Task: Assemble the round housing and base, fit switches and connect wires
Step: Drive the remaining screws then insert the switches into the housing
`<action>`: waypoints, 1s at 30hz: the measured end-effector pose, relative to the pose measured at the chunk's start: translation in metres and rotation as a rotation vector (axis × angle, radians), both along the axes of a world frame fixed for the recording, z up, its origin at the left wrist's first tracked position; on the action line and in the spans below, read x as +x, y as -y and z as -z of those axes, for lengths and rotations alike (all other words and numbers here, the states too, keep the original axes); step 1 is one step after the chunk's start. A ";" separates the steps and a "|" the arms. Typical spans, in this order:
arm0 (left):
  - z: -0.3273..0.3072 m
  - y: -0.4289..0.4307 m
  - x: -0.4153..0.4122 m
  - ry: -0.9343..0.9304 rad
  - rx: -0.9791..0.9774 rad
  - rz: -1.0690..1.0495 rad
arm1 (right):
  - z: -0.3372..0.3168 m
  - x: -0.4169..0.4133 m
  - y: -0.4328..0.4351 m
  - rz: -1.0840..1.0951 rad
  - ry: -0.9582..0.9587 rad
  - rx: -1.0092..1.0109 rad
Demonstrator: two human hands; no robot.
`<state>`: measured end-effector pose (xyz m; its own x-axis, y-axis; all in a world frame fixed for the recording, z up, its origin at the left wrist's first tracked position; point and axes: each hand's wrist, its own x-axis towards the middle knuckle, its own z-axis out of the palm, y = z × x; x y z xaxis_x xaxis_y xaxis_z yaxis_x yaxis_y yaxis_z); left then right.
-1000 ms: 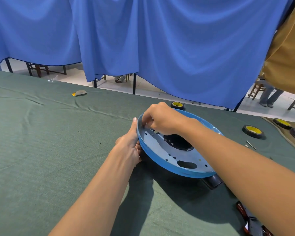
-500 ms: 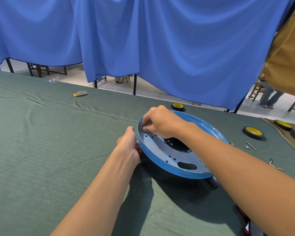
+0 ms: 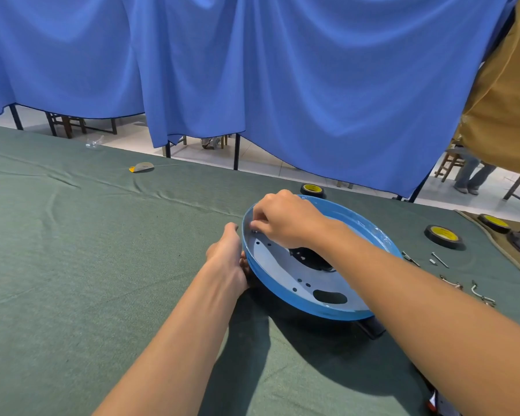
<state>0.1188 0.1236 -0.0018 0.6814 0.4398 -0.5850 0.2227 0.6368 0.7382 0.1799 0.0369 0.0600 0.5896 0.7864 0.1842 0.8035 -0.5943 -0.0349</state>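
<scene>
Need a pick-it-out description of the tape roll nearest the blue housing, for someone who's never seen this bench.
On the green-clothed table, find the round blue housing. Just past its far rim sits a black tape roll with a yellow core, partly hidden by that rim. The other two tape rolls lie in the open off to the right, clear of the housing.

Left hand (image 3: 227, 253) thumb-up; right hand (image 3: 282, 219) fingers curled.
</scene>
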 end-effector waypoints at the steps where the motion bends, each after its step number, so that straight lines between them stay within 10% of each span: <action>1: -0.001 0.000 0.000 0.007 0.010 0.014 | -0.002 0.000 0.002 0.012 -0.007 0.027; 15: -0.021 -0.006 -0.020 0.011 0.095 0.233 | -0.024 0.013 0.153 0.420 -0.063 0.331; 30: -0.024 0.002 -0.026 0.008 0.119 0.203 | 0.045 -0.022 0.201 0.629 -0.301 0.008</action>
<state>0.0923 0.1215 0.0227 0.7674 0.3586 -0.5315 0.3312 0.4880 0.8076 0.1576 -0.1645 0.0147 0.9591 0.2780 -0.0539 0.2614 -0.9424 -0.2087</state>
